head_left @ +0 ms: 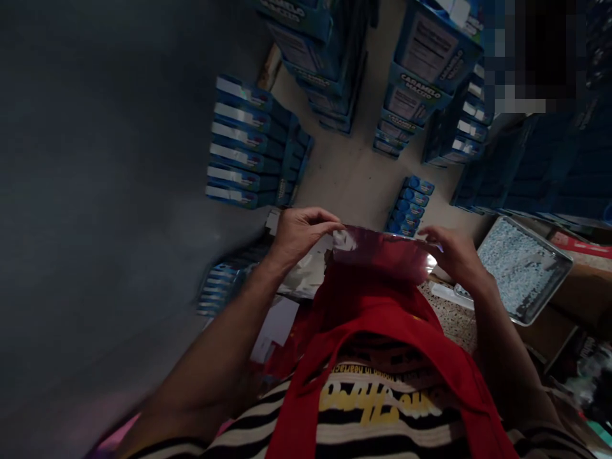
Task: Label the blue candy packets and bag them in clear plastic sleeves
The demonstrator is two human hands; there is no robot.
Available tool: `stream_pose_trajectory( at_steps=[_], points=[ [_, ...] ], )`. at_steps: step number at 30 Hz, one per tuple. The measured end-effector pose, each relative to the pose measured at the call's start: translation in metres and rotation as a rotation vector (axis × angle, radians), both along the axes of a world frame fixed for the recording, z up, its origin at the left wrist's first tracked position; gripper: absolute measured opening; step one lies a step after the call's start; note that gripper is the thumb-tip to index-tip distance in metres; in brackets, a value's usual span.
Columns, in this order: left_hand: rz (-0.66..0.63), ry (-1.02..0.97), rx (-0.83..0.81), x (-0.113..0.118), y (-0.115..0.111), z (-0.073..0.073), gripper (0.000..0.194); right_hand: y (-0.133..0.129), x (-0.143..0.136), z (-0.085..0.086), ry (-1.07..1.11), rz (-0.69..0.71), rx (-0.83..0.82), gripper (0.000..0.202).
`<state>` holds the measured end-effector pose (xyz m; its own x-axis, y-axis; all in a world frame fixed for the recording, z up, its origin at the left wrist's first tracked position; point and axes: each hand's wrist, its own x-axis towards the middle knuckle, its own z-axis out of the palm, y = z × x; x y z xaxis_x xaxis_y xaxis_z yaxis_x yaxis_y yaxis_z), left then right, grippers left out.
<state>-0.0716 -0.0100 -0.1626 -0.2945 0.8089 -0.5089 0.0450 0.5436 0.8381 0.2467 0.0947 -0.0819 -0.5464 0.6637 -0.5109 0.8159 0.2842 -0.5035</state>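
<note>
Head view: both hands hold a shiny dark-red pouch in front of the chest.

The left hand (301,233) pinches the red foil pouch (382,255) at its left top corner, fingers closed on the edge; the right hand (454,255) grips the opposite corner. Just right sits a metal tray (549,299) of pale pellets; stacked blue boxes (253,153) stand on the floor beyond.

Beyond the hands, the blue boxes (421,83) stacked on the floor read "CARAMELO MACIZO". The yellow lettering on the striped shirt (368,398) is too distorted to read.
</note>
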Motion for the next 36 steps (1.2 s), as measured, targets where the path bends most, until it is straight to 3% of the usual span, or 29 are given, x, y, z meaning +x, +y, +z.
stream_pose_trajectory(
  at_steps=[3, 7, 11, 15, 19, 22, 24, 26, 29, 33, 36],
  points=[
    [-0.027, -0.085, -0.029, 0.019, 0.010, 0.003, 0.021, -0.017, 0.048, 0.003, 0.145, -0.291, -0.155, 0.019],
    [-0.111, -0.164, -0.018, 0.058, 0.028, 0.000, 0.023, -0.036, 0.090, 0.007, 0.132, -0.514, -0.135, 0.025],
    [-0.087, -0.195, 0.032, 0.095, 0.045, -0.003, 0.020, -0.041, 0.114, 0.013, 0.116, -0.524, 0.011, 0.026],
    [-0.049, -0.156, 0.021, 0.117, 0.055, -0.002, 0.019, -0.032, 0.130, 0.017, 0.083, -0.546, 0.068, 0.031],
    [-0.070, -0.204, -0.025, 0.147, 0.058, 0.006, 0.026, -0.020, 0.171, 0.038, 0.055, -0.591, -0.094, 0.037],
    [-0.140, -0.371, -0.065, 0.185, 0.059, 0.010, 0.035, -0.009, 0.224, 0.060, 0.098, -0.658, -0.248, 0.041],
    [-0.175, -0.461, -0.090, 0.213, 0.061, 0.007, 0.040, 0.002, 0.259, 0.066, 0.092, -0.682, -0.284, 0.042],
    [-0.164, -0.515, -0.125, 0.238, 0.064, -0.003, 0.039, 0.015, 0.284, 0.058, 0.064, -0.634, -0.255, 0.042],
    [-0.097, -0.502, -0.192, 0.263, 0.070, -0.026, 0.025, 0.032, 0.289, 0.022, -0.075, -0.512, -0.052, 0.040],
    [-0.046, -0.264, -0.138, 0.275, 0.074, -0.051, 0.012, 0.027, 0.239, -0.035, -0.356, -0.411, 0.409, 0.029],
    [-0.043, -0.075, -0.048, 0.276, 0.073, -0.061, 0.011, 0.002, 0.187, -0.062, -0.240, -0.311, 0.456, 0.032]
  ],
)
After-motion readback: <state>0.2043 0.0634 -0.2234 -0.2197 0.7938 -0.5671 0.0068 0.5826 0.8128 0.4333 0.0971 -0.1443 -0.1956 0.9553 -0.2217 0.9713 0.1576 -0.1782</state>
